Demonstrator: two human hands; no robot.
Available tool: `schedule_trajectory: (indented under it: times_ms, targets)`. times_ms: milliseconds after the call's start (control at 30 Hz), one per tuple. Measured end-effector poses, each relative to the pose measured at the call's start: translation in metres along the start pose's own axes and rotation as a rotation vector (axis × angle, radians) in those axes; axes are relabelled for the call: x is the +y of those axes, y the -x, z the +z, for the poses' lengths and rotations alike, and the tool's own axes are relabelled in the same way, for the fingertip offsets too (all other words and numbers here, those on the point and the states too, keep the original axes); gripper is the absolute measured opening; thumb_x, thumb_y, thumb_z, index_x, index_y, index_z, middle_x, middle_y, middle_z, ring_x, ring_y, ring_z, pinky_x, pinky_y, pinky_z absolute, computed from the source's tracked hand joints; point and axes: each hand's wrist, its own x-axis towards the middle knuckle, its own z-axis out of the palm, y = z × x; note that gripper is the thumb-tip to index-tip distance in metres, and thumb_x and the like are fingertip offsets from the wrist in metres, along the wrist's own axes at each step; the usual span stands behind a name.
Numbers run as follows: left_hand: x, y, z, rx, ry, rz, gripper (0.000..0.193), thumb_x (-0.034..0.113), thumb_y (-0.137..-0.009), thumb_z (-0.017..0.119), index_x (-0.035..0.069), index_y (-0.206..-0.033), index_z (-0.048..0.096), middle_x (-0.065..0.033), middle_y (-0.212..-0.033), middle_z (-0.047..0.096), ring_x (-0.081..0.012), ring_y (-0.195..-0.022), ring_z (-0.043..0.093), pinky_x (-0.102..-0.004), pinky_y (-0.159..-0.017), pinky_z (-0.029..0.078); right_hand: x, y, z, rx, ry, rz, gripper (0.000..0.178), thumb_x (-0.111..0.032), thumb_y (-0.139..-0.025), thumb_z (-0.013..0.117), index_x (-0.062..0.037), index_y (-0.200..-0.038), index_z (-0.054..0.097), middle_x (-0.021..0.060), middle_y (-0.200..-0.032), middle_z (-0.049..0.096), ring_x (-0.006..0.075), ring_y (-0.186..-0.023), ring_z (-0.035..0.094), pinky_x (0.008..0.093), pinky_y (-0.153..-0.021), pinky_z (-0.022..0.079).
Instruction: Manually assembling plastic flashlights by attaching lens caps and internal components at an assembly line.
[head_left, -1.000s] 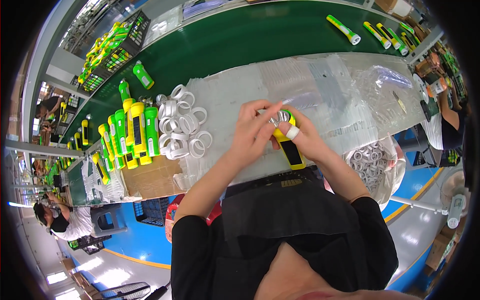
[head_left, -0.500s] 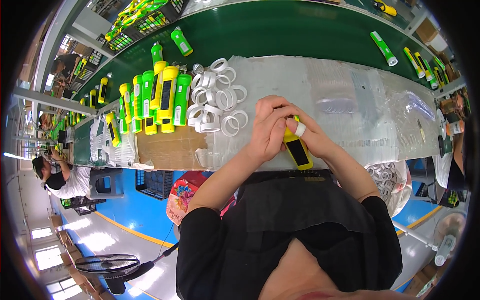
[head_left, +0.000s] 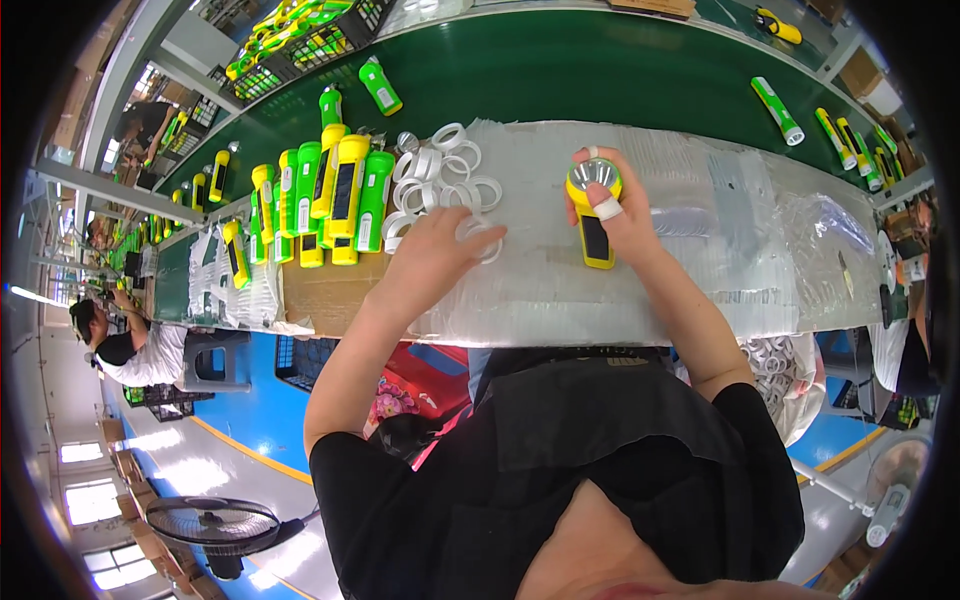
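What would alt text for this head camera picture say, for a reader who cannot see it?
A person's right hand holds a yellow plastic flashlight above a plastic-covered workbench, while the left hand reaches into a pile of white plastic rings. Finished green and yellow flashlights lie in a row to the left.

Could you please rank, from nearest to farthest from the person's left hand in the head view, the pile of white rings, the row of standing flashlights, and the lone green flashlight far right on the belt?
1. Pile of white rings: under the left hand.
2. Row of standing flashlights: to its left.
3. Lone green flashlight: far right, on the green belt.
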Motion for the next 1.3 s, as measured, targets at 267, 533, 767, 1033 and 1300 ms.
schedule_trajectory:
  times_ms: [267,533,767,1033,1300]
  targets:
    - [0.046,-0.085,-0.01,0.602,0.72,0.039,0.029,0.008,-0.07,0.084,0.006,-0.09,0.062,-0.0127,-0.109,0.063,-0.0255,-0.099,0.064,-0.0347,-0.084,0.053,0.0,0.002,0.004,0.023,0.009,0.047,0.029,-0.014,-0.094,0.057,-0.0057,-0.121,0.047,0.0064,-0.089,0.059,0.0128,-0.072,0.059,0.0276,-0.064,0.05]
    - [0.047,-0.09,0.0,0.547,0.598,0.034,0.032,0.02,-0.068,0.085,0.012,-0.097,0.072,-0.0093,-0.106,0.064,-0.0285,-0.095,0.062,-0.0379,-0.078,0.052,0.002,0.003,-0.001,-0.042,-0.08,0.04,0.033,-0.015,-0.096,0.057,-0.0054,-0.126,0.045,0.0082,-0.103,0.058,0.0138,-0.084,0.061,0.0287,-0.072,0.052]
    - [0.053,-0.094,-0.007,0.496,0.474,0.076,0.037,0.026,-0.066,0.085,0.015,-0.099,0.072,-0.0094,-0.103,0.064,-0.0302,-0.093,0.062,-0.0393,-0.076,0.052,-0.031,-0.007,-0.024,-0.098,0.242,-0.238,0.047,-0.016,-0.092,0.066,-0.008,-0.135,0.048,0.0088,-0.122,0.06,0.0229,-0.113,0.057,0.0353,-0.096,0.046]
    - [0.077,-0.112,-0.001,0.421,0.522,0.2,0.047,0.024,-0.07,0.084,0.01,-0.106,0.058,-0.0113,-0.1,0.067,-0.0326,-0.091,0.065,-0.0411,-0.076,0.053,-0.108,-0.022,-0.067,-0.422,0.956,-0.232,0.043,-0.018,-0.072,0.082,-0.0053,-0.106,0.059,0.0091,-0.1,0.062,0.0253,-0.094,0.062,0.0346,-0.078,0.05]
    - [0.086,-0.12,0.011,0.319,0.724,0.008,0.042,0.023,-0.074,0.084,0.01,-0.1,0.054,-0.0052,-0.1,0.07,-0.0253,-0.086,0.067,-0.0333,-0.074,0.053,-0.146,-0.056,-0.048,-0.843,1.228,0.102,0.039,-0.016,-0.071,0.08,-0.0027,-0.101,0.06,0.0081,-0.09,0.055,0.0224,-0.079,0.056,0.0354,-0.067,0.047]
